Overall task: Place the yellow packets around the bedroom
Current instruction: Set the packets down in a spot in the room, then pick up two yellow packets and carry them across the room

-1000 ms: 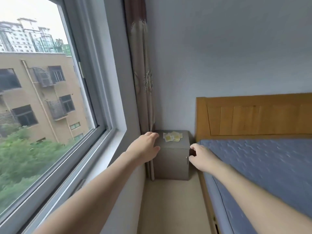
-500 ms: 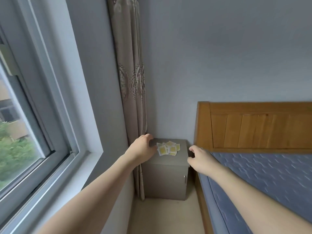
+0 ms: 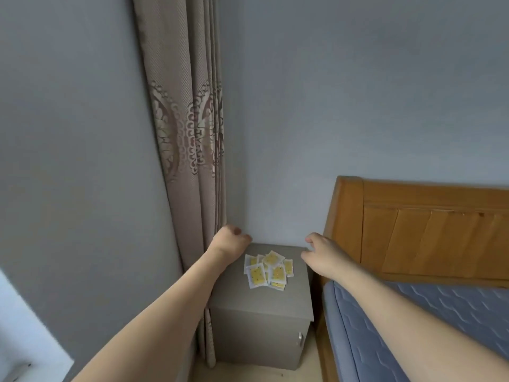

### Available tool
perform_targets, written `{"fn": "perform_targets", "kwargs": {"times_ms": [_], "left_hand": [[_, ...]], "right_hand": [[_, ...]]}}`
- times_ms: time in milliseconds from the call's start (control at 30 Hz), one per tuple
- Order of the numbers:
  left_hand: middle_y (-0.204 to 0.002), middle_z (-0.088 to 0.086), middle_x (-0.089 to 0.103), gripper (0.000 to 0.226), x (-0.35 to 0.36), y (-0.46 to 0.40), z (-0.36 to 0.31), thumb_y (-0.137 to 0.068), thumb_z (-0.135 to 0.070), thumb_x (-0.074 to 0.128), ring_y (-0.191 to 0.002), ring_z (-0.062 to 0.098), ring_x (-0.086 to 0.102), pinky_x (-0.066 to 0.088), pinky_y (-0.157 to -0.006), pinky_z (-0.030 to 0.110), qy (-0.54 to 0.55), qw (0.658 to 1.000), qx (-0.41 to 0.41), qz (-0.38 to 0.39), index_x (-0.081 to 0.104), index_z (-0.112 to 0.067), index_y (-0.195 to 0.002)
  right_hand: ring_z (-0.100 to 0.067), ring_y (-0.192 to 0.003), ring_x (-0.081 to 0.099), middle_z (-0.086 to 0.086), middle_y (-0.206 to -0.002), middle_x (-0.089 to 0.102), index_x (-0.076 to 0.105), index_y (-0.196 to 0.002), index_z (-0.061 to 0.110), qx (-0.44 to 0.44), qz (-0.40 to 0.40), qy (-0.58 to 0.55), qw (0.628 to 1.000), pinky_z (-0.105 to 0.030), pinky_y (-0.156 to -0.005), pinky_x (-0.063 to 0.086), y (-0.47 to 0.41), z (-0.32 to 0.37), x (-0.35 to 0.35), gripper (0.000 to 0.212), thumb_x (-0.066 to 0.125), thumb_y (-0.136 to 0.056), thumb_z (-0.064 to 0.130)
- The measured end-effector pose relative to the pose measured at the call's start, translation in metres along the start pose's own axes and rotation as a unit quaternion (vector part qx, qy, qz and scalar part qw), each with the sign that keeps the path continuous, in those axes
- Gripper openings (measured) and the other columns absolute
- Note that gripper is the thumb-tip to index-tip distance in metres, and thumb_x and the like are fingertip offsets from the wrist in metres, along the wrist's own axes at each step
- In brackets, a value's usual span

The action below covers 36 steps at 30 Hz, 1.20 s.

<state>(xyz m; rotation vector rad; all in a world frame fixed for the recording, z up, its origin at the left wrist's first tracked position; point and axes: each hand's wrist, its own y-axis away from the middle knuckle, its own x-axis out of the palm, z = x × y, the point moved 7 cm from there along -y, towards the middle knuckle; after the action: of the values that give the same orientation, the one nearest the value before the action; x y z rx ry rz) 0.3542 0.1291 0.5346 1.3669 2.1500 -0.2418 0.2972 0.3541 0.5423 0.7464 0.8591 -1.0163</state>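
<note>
Both forearms are bare, with no sleeves, rings or watch.

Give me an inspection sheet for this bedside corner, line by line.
Surface: grey bedside cabinet, top flat, door shut.
Job's things: yellow packets heaped in a loose pile on the cabinet top.
Clutter: nothing seen.
Hands: left hand curled, empty, at the cabinet's back left corner; right hand loosely curled, empty, over its right edge.
Cables: nothing seen.
Surroundings: curtain left, wooden headboard and blue mattress right.

Left hand [image 3: 230,242] fingers hidden behind its back (grip unclear); packet [image 3: 267,270] print too small; bed [image 3: 413,312] cropped right.
</note>
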Motion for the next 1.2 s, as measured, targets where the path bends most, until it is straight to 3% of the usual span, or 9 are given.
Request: {"fn": "perform_targets", "kwargs": {"times_ms": [133,167,300,400,467,533,733,1033,1200], "left_hand": [[-0.099,0.006,0.060,0.009,0.032,-0.087,0.019,-0.090,-0.022,0.063,-0.094,0.024,0.055,0.041,-0.083,0.027,0.009,0.998,-0.055,0.001,0.060,-0.017,-0.084],[-0.088,0.001,0.056,0.021,0.042,-0.112,0.029,-0.090,-0.023,0.063,-0.085,0.020,0.052,0.040,-0.077,0.025,0.015,0.997,-0.072,0.005,0.051,-0.022,-0.073],[-0.075,0.001,0.051,0.025,0.069,-0.195,0.051,-0.087,-0.030,0.065,-0.064,0.013,0.047,0.036,-0.056,0.025,-0.023,0.986,-0.164,0.027,0.057,-0.007,-0.091],[-0.119,0.006,0.058,0.060,0.093,-0.251,0.066,-0.085,-0.035,0.066,-0.101,0.019,0.057,0.042,-0.077,0.026,-0.061,0.980,-0.178,0.057,0.048,-0.006,-0.135],[-0.137,0.005,0.051,0.068,0.115,-0.287,0.076,-0.084,-0.037,0.066,-0.119,0.019,0.052,0.040,-0.088,0.026,-0.093,0.981,-0.151,0.078,0.041,-0.014,-0.143],[-0.138,0.005,0.050,0.065,0.139,-0.321,0.089,-0.084,-0.037,0.066,-0.123,0.021,0.050,0.042,-0.095,0.027,-0.166,0.974,-0.117,0.099,0.043,-0.015,-0.140],[-0.134,-0.003,0.044,0.079,0.236,-0.411,0.185,-0.072,-0.060,0.068,-0.130,0.026,0.036,0.038,-0.103,0.043,-0.340,0.916,-0.061,0.205,0.041,-0.025,-0.137],[-0.150,0.005,0.022,0.101,0.339,-0.480,0.308,-0.068,-0.064,0.071,-0.137,0.027,0.026,0.029,-0.107,0.044,-0.456,0.855,-0.024,0.245,0.025,-0.017,-0.144],[-0.152,0.008,0.018,0.097,0.351,-0.494,0.322,-0.070,-0.057,0.071,-0.139,0.030,0.021,0.029,-0.107,0.044,-0.491,0.838,0.007,0.236,0.024,-0.015,-0.144]], "right_hand": [[-0.025,-0.116,0.054,-0.010,-0.133,0.052,0.045,-0.133,0.007,0.008,0.034,0.004,0.999,-0.036,-0.097,0.047,-0.107,-0.020,0.020,0.042,0.045,-0.095,0.024],[-0.025,-0.114,0.055,-0.009,-0.131,0.052,0.046,-0.131,0.007,0.010,0.047,0.007,0.999,-0.036,-0.097,0.048,-0.134,-0.025,0.026,0.040,0.046,-0.094,0.023],[-0.023,-0.106,0.056,-0.005,-0.120,0.055,0.048,-0.127,0.011,0.020,0.115,0.015,0.993,-0.036,-0.093,0.049,-0.241,-0.049,0.055,0.041,0.048,-0.088,0.024],[-0.021,-0.101,0.057,-0.004,-0.116,0.056,0.047,-0.124,0.012,0.007,0.147,0.041,0.988,-0.034,-0.086,0.051,-0.315,-0.061,0.079,0.038,0.051,-0.087,0.021],[-0.021,-0.100,0.056,-0.005,-0.120,0.054,0.046,-0.125,0.013,-0.012,0.162,0.079,0.983,-0.031,-0.077,0.047,-0.362,-0.068,0.098,0.038,0.051,-0.088,0.017],[-0.021,-0.102,0.055,-0.005,-0.123,0.053,0.045,-0.126,0.014,-0.042,0.181,0.142,0.972,-0.028,-0.071,0.040,-0.403,-0.075,0.125,0.037,0.050,-0.090,0.016],[-0.025,-0.124,0.050,-0.005,-0.138,0.048,0.039,-0.139,0.016,-0.110,0.200,0.275,0.934,-0.036,-0.096,0.045,-0.514,-0.112,0.240,0.050,0.054,-0.091,0.017],[-0.025,-0.132,0.043,-0.003,-0.145,0.042,0.027,-0.149,0.021,0.103,0.244,0.150,0.952,-0.037,-0.104,0.040,-0.593,-0.204,0.382,0.086,0.065,-0.082,0.056],[-0.026,-0.140,0.031,-0.005,-0.153,0.029,0.018,-0.151,0.014,0.144,0.250,0.143,0.947,-0.039,-0.108,0.032,-0.605,-0.221,0.404,0.106,0.073,-0.073,0.058]]}}
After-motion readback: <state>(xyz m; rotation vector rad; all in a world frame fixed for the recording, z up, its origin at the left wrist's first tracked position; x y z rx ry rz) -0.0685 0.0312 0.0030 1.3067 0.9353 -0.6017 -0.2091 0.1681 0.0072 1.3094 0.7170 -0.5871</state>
